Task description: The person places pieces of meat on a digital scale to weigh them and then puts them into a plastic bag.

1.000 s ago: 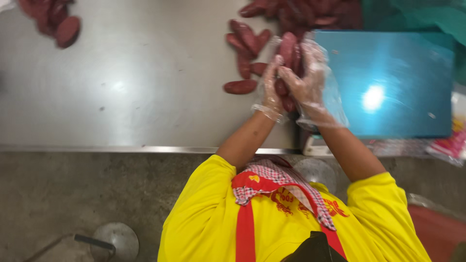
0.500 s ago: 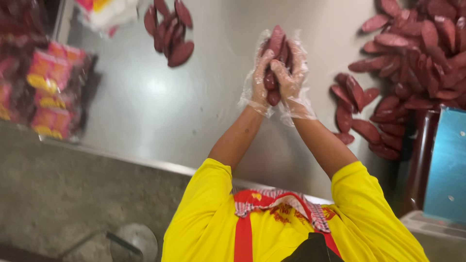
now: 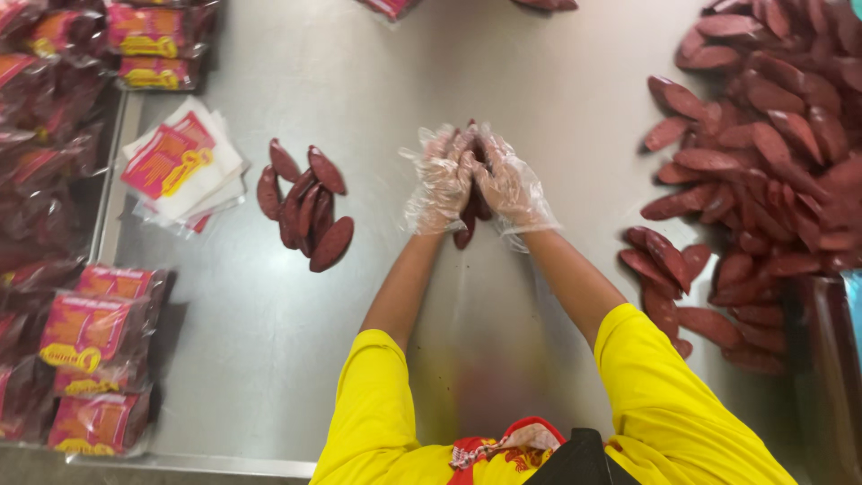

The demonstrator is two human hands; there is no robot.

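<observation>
- My left hand [image 3: 442,180] and right hand [image 3: 507,184] moved the bunch of sausages [image 3: 473,202] from the blue scale toward the bench middle.
- Sealed packs [image 3: 85,332] at the bench's left edge came into view.

Yellow short sleeves [image 3: 660,395]; clear plastic gloves [image 3: 440,180]; red patterned neckerchief [image 3: 503,445].

- Dark red sausages [image 3: 473,211]: small bundle of flat, elongated, pointed-oval pieces, glossy, stacked lengthwise.
- Pose: bundle stands roughly upright, long axis pointing away from the person.
- Position: pressed between the fingers [image 3: 446,175] of both gloved hands; the fingers wrap both sides.
- Visible parts: top tips poke out just above the fingertips, bottom ends stick out below the palms, between the wrists.
- Exact count in the bundle: cannot tell, the fingers cover the middle.
</observation>
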